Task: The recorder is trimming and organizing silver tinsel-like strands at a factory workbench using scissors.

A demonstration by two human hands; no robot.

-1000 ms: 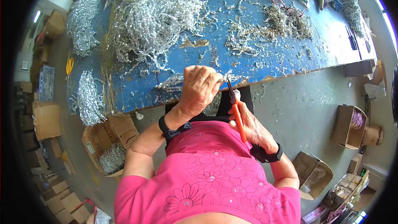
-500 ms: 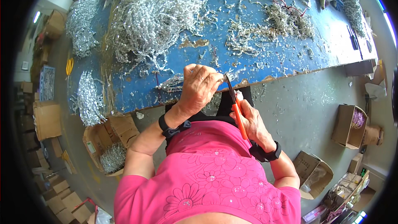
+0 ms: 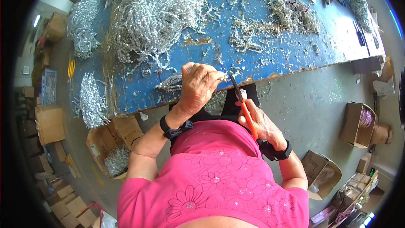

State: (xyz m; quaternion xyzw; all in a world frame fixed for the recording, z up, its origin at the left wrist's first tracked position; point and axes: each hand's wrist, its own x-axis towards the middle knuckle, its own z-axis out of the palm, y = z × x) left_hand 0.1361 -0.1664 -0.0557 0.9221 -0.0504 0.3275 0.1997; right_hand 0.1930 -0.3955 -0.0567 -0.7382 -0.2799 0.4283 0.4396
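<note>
At the table's near edge my left hand (image 3: pixel 198 85) is closed in a pinch on a strand of silver tinsel. A bunch of the tinsel (image 3: pixel 169 82) trails out past its left side over the blue surface. A short silvery bit (image 3: pixel 227 77) shows at its fingertips. My right hand (image 3: pixel 263 122) is wrapped around pliers (image 3: pixel 248 116) with orange handles and long dark jaws. The jaw tips point up beside the left fingertips, close to the silvery bit. Whether they touch it is too small to tell.
A big heap of silver tinsel (image 3: pixel 158 17) covers the table's left half. Shorter tinsel bundles (image 3: pixel 91 101) hang at the left edge. Tinsel scraps (image 3: pixel 249 33) and red-framed glasses (image 3: pixel 291 0) lie to the right. Open cardboard boxes (image 3: pixel 356 124) stand on the floor.
My left hand has shifted slightly left, and its fingertips are a little farther from the jaws. My right hand has moved slightly right with the pliers.
</note>
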